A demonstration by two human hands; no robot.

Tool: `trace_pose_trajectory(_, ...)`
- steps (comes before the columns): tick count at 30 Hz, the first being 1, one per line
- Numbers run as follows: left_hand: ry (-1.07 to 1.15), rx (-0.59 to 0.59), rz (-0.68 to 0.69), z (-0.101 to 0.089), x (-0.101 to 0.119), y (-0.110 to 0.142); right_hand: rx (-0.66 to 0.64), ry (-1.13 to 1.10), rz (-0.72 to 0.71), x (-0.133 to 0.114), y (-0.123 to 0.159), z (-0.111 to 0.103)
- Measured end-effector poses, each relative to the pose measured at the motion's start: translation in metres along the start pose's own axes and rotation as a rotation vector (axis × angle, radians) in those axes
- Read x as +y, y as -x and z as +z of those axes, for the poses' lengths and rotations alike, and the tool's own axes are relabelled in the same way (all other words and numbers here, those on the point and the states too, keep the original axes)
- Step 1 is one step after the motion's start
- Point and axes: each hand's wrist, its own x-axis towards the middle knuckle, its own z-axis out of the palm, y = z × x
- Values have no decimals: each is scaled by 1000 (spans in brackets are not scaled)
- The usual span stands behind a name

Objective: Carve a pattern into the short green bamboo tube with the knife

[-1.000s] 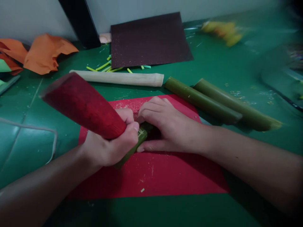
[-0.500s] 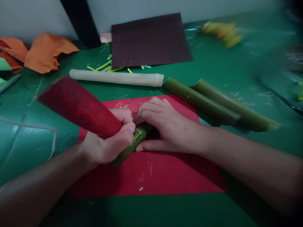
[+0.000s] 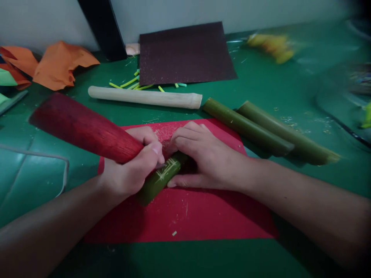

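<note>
My left hand is closed around a carving knife with a thick red handle, which slants up to the left. A small metal tip shows past the fingers, at the surface of a green bamboo piece. Pale crossed and straight lines are cut into that bamboo's skin. My right hand grips the bamboo's far end, fingers over the top and thumb along the near side; the end under the palm is hidden. Beneath both lies a red sheet with fine shavings and a small pale chip.
Behind the hands lies a pale peeled bamboo stick. Two green bamboo pieces rest at the right. Farther back are a dark brown sheet, yellow-green strips and a black post. Crumpled orange paper sits at the left.
The red handle has tipped lower and farther left, and my left hand has shifted slightly left, baring more of the cut lines. My right hand keeps its hold on the bamboo.
</note>
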Motion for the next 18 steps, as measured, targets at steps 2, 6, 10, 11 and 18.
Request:
trace_pose_trajectory(2, 7, -9, 12, 4, 2, -1, 9, -1, -6, 0, -1, 0)
trace_pose_trajectory(6, 51, -23, 20, 9, 4, -4, 4, 23, -8, 1, -2, 0)
trace_pose_trajectory(10, 35, -21, 23, 9, 4, -4, 3, 26, -9, 0, -2, 0)
trace_pose_trajectory(11, 28, -26, 35, 8, 5, -4, 6, 28, -10, 0, -2, 0)
trace_pose_trajectory(18, -200, -108, 75, 3, 10, -4, 18, 32, -22, 0, -1, 1)
